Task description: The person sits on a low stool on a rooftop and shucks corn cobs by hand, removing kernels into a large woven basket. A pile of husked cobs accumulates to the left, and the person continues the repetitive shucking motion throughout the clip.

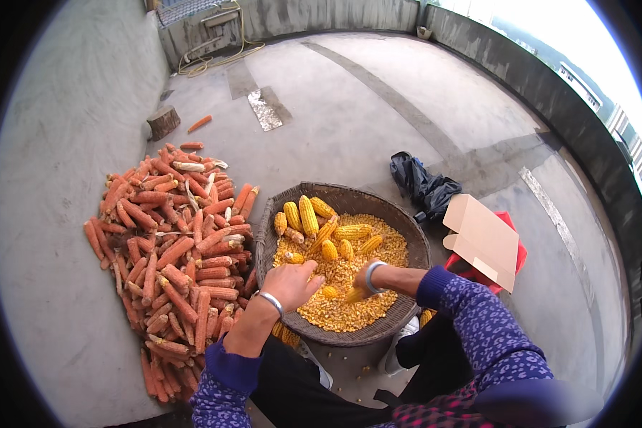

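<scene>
A round woven basket [348, 338] stands before me between my feet, holding loose yellow corn kernels [348, 315] and several ears of corn [308, 215] towards its far left side. Over the near left part of the basket is my left hand [290, 284], fingers bent and thumb apart; whether it holds anything is not clear. My right hand [362, 281] is lower over the kernels, closed around a yellow ear of corn [354, 295] that shows partly below it. Another ear [330, 292] lies between the hands. A metal bangle circles each wrist.
A large heap of bare reddish corn cobs [179, 257] lies left of the basket. Beyond the basket, to the right, are a black plastic bag [425, 184] and an open cardboard box [484, 235] on something red. A wood stump [163, 123] stands by the left wall.
</scene>
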A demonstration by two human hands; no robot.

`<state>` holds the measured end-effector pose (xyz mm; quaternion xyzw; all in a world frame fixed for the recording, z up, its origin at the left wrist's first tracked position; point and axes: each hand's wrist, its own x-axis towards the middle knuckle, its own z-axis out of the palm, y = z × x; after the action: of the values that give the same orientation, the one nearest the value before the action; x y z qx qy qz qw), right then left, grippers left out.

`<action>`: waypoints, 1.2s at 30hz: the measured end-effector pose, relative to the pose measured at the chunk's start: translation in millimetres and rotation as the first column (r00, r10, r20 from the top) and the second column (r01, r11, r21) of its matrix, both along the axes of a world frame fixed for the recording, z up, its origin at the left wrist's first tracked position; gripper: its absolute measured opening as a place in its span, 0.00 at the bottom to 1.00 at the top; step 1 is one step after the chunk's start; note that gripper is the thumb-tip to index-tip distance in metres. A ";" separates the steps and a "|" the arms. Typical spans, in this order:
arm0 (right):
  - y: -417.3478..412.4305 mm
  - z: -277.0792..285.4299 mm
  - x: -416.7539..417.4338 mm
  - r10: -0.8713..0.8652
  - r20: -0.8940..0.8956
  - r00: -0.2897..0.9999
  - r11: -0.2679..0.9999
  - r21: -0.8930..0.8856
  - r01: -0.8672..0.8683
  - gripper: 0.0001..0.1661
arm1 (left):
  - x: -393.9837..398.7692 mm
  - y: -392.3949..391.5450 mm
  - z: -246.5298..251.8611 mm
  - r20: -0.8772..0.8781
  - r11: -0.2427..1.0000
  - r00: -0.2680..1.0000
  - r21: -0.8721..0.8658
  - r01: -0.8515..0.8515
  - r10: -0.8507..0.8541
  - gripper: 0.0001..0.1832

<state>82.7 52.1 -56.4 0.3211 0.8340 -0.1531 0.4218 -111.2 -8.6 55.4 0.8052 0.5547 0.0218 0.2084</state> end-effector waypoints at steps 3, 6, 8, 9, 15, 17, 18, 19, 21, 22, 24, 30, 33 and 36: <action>-22.7 -47.7 26.0 0.099 -0.054 0.994 0.979 0.182 -0.088 0.17 | 3.4 1.9 -1.7 -0.011 1.000 1.000 0.003 -0.004 0.004 0.17; -29.3 -72.3 27.5 0.094 -0.167 0.981 0.939 0.343 -0.031 0.14 | 8.2 -1.1 4.1 -0.026 1.000 1.000 -0.010 0.007 -0.008 0.18; -20.2 -85.8 23.3 0.064 -0.206 0.976 0.897 0.440 0.034 0.17 | 8.2 -1.7 4.0 -0.030 1.000 1.000 0.010 0.002 -0.002 0.17; -15.3 -86.8 19.6 0.031 -0.216 0.976 0.888 0.455 0.072 0.16 | 6.5 -2.2 1.9 -0.034 1.000 0.999 -0.001 -0.006 0.006 0.17; 20.6 -76.8 29.1 -0.163 -0.319 0.934 0.773 0.547 0.322 0.15 | -2.8 -1.9 -2.0 -0.028 0.999 0.999 -0.031 -0.026 0.025 0.16; 26.9 -73.5 39.6 -0.202 -0.325 0.924 0.762 0.541 0.357 0.15 | -2.1 -0.8 1.4 -0.021 0.999 0.999 -0.036 -0.035 0.034 0.16; 25.2 -70.4 37.8 -0.234 -0.304 0.924 0.782 0.506 0.365 0.16 | -1.3 -0.5 1.9 -0.021 0.999 0.999 -0.029 -0.043 0.042 0.16; 21.9 -68.1 35.2 -0.266 -0.281 0.922 0.799 0.470 0.374 0.18 | 0.3 -0.3 1.6 -0.028 0.999 0.999 -0.030 -0.036 0.035 0.16; 3.6 -73.5 23.8 -0.343 -0.295 0.892 0.826 0.359 0.436 0.21 | 6.3 1.4 1.6 -0.037 1.000 0.999 -0.026 -0.014 0.013 0.16; -7.5 -74.7 13.1 -0.319 -0.280 0.905 0.855 0.327 0.402 0.22 | 6.7 1.1 2.1 -0.045 0.999 0.999 -0.041 -0.021 0.019 0.16; -18.6 -70.4 0.1 -0.236 -0.248 0.940 0.913 0.273 0.302 0.20 | 8.0 0.0 1.9 -0.062 0.997 0.998 -0.075 -0.029 0.025 0.17; -9.8 -35.4 13.0 -0.087 -0.255 0.963 0.990 0.084 0.112 0.22 | 1.9 8.9 -5.6 -0.125 0.991 0.990 -0.111 -0.077 0.063 0.19; -3.4 -41.1 20.8 -0.156 -0.127 0.980 0.983 0.072 0.166 0.26 | 2.0 7.2 -1.5 -0.100 0.992 0.992 -0.092 -0.081 0.072 0.18; 5.1 -47.4 5.5 -0.159 0.160 0.974 0.987 0.035 0.156 0.27 | -0.8 4.5 -5.7 -0.065 0.996 0.996 -0.060 -0.067 0.063 0.19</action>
<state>88.2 57.2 -103.8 0.4022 0.7704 -0.1503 0.4714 -112.0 -4.0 49.7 0.7801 0.5873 -0.0140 0.2151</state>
